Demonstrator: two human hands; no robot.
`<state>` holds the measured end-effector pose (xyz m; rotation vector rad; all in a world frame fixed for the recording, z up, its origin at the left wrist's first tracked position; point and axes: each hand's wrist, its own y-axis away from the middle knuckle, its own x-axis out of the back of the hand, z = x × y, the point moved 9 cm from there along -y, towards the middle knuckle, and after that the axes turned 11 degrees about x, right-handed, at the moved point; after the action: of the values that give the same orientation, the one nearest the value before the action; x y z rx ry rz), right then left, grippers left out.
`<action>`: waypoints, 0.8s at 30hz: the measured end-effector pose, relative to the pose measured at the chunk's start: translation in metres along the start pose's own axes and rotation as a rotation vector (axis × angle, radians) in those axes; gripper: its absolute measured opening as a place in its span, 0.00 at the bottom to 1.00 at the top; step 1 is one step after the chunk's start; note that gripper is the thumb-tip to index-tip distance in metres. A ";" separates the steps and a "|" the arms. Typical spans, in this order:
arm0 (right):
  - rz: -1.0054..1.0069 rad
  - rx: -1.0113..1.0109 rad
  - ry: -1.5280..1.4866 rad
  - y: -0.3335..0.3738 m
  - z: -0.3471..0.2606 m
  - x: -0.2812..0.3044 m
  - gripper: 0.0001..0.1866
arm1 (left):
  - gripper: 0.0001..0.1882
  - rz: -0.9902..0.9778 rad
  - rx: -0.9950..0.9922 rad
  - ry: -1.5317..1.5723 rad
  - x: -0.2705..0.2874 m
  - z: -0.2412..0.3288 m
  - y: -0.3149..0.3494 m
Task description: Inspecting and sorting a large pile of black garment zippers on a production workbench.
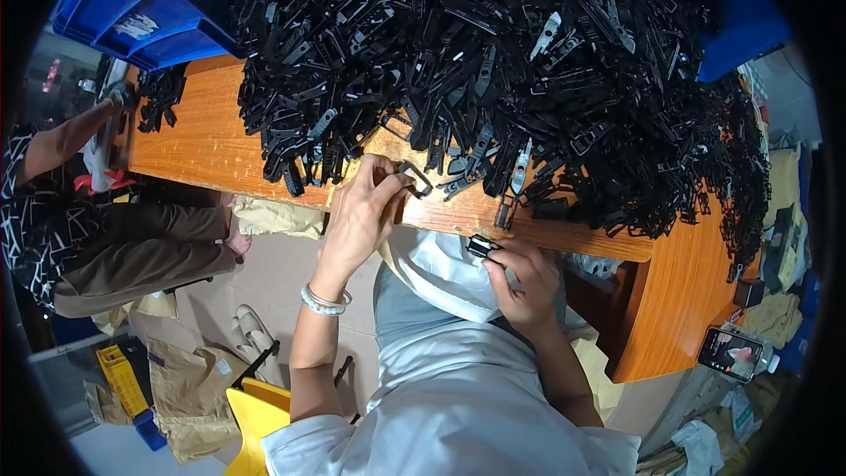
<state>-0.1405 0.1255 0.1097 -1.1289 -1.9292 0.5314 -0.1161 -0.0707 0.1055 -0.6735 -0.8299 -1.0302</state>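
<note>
My left hand (361, 211) is at the table's front edge, its thumb and fingers pinching a small black rectangular frame (414, 180) with an opening in its middle. A white beaded bracelet (325, 301) circles that wrist. Lower and to the right, my right hand (526, 286) grips a small black plastic piece (482, 247) between thumb and fingers, above a white plastic bag (441, 278) on my lap. Right in front of both hands spreads a big heap of black plastic parts (458, 62), with a few grey ones among them.
The heap covers much of the wooden table (203, 141). Blue crates (167, 13) stand at the back left. A phone (731, 354) leans at the right edge. Another person (106, 229) sits at the left. A yellow chair (256, 423) and brown sacks (189, 397) are at the lower left.
</note>
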 end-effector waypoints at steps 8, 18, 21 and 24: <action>0.055 -0.324 -0.156 -0.011 0.017 0.011 0.08 | 0.10 -0.015 -0.040 0.328 0.003 0.029 0.017; -0.202 -0.126 -0.087 -0.028 0.007 -0.002 0.11 | 0.21 -0.151 -0.084 0.633 -0.011 0.059 0.026; -0.179 -0.081 -0.171 -0.035 0.005 0.005 0.10 | 0.19 -0.253 0.051 1.088 -0.031 0.042 0.025; -0.039 -0.143 -0.281 -0.010 0.018 0.013 0.09 | 0.19 -0.415 0.168 1.442 -0.049 0.056 0.022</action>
<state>-0.1635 0.1319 0.1121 -1.1515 -2.2573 0.5626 -0.1246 0.0053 0.0920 0.4670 0.2514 -1.4424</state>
